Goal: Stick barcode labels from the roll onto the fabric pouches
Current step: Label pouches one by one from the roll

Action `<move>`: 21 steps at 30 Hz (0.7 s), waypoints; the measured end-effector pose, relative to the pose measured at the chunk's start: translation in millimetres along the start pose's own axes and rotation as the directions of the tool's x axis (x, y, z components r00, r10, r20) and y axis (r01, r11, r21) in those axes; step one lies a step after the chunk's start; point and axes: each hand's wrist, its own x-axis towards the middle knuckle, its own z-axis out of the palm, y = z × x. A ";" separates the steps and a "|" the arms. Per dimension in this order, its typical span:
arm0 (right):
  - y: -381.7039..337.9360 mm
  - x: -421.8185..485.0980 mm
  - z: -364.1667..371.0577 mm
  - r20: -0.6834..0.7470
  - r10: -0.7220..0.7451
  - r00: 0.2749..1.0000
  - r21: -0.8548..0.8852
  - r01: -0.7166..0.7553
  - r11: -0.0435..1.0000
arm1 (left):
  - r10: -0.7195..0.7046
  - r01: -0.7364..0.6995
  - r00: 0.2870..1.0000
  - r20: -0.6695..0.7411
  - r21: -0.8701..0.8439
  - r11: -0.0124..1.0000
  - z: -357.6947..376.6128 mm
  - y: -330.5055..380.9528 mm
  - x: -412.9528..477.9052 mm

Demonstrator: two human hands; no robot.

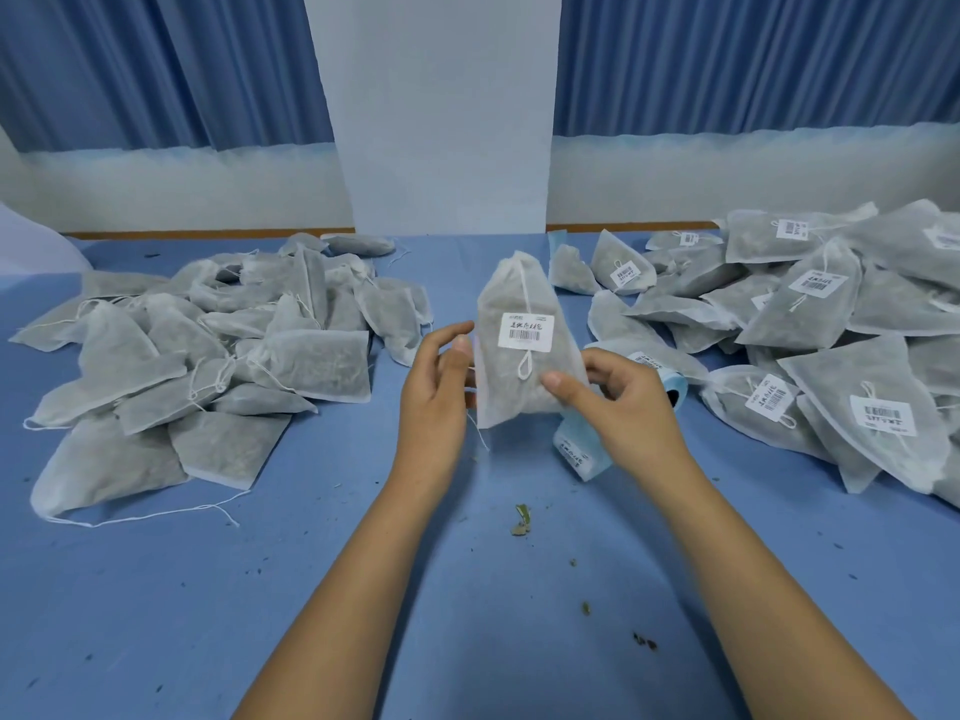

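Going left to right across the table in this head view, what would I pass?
A pile of unlabelled pouches, left hand, held pouch, right hand, pile of labelled pouches. The label roll is omitted: it overlaps the right hand.

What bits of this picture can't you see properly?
Head view:
- Label on the held pouch: writing too small to read.
- Label roll: mostly hidden behind the right hand and the pouch.
- Left hand: fingertips hidden behind the pouch, so its hold is unclear.
- Labelled pile: cut off by the right edge.
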 end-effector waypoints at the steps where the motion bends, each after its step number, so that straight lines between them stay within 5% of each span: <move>1: -1.7 0.8 -3.5 0.029 0.023 0.999 0.041 -0.024 0.999 | -0.006 0.006 1.000 -0.023 -0.009 1.000 -0.8 -0.8 1.3; 6: -6.0 4.2 -14.1 0.184 0.128 0.975 0.244 -0.172 0.954 | -0.041 0.050 0.993 -0.108 0.084 0.995 -2.7 -8.0 5.8; 11: 0.5 12.6 -15.5 -0.048 0.264 0.963 0.673 -0.164 0.722 | -0.016 0.062 0.989 -0.144 0.321 0.945 -8.5 -15.6 10.7; 14: -1.9 12.8 -15.0 -0.009 0.294 0.956 0.806 -0.167 0.568 | 0.023 0.100 0.981 -0.193 0.602 0.793 -19.8 -21.5 16.6; 17: -4.7 10.2 -14.5 0.037 0.299 0.953 0.816 -0.202 0.542 | 0.002 0.229 0.967 -0.253 0.877 0.423 -37.9 -28.9 22.7; 21: -0.5 9.8 -13.5 0.089 0.304 0.948 0.794 -0.252 0.553 | -0.185 0.334 0.939 -0.289 0.892 0.304 -54.3 -39.5 27.8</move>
